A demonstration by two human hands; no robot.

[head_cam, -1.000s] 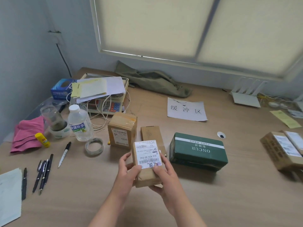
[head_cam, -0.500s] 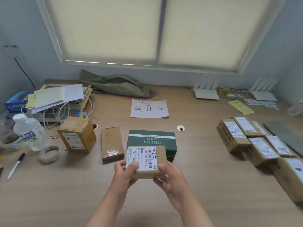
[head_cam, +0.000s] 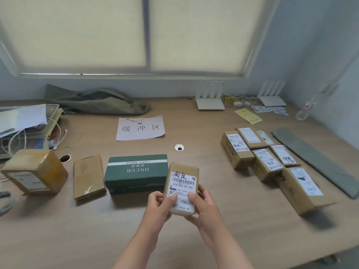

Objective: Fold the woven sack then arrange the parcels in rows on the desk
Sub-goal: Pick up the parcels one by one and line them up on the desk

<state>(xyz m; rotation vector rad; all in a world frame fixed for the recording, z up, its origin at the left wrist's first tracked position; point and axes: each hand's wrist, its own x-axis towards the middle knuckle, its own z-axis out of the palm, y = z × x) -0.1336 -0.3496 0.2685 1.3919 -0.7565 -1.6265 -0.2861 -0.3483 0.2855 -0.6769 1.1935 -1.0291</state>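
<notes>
A small brown parcel (head_cam: 183, 176) with a white barcode label is held above the desk, its long side pointing away from me. My left hand (head_cam: 158, 205) grips its lower left edge and my right hand (head_cam: 206, 206) grips its lower right edge, thumbs on the label. A green ONCUR box (head_cam: 136, 173), a flat brown parcel (head_cam: 88, 176) and a taped cardboard box (head_cam: 35, 171) lie in a row at left. Several labelled parcels (head_cam: 266, 164) sit in rows at right. A folded grey-green sack (head_cam: 314, 160) lies beside them.
A paper sign (head_cam: 140, 127) lies mid-desk near a cable hole (head_cam: 179, 147). A crumpled olive cloth (head_cam: 97, 101) sits at the back. Two white routers (head_cam: 209, 102) with cables stand by the wall. A scale with papers (head_cam: 25, 123) is at far left.
My view has swung right, bringing the rows of parcels and the folded sack into sight. Both hands have carried the small parcel rightward and turned it lengthwise.
</notes>
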